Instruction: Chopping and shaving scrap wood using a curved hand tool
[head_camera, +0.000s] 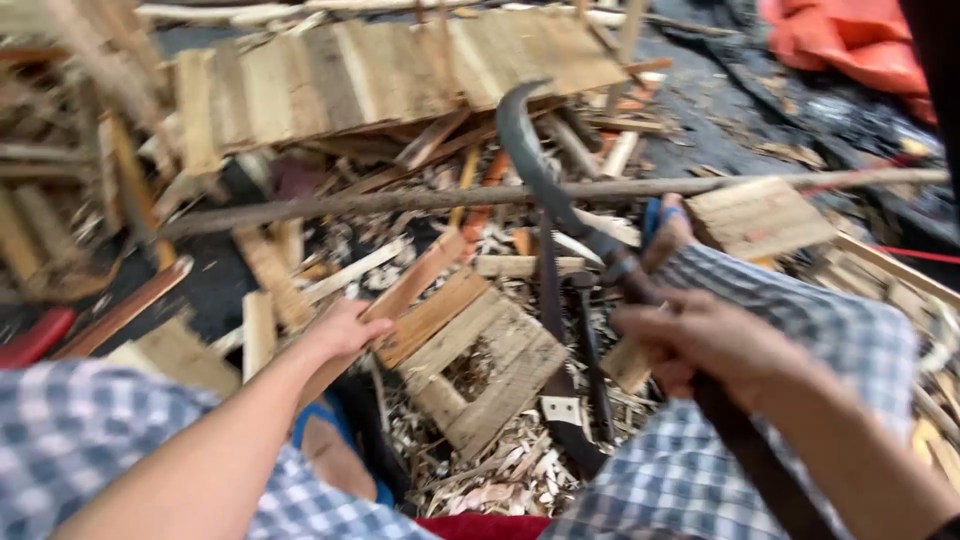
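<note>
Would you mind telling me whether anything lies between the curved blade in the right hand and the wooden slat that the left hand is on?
Nothing visible does. The right hand holds the curved blade raised above the pile, and the left hand rests on the wooden slat. Between them lies only the small slatted frame, low on the wood chips.

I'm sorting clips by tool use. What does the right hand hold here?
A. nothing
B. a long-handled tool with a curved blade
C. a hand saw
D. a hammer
B: the right hand grips the dark handle of a curved-blade tool, while the left hand rests on a wooden slat piece.
</note>
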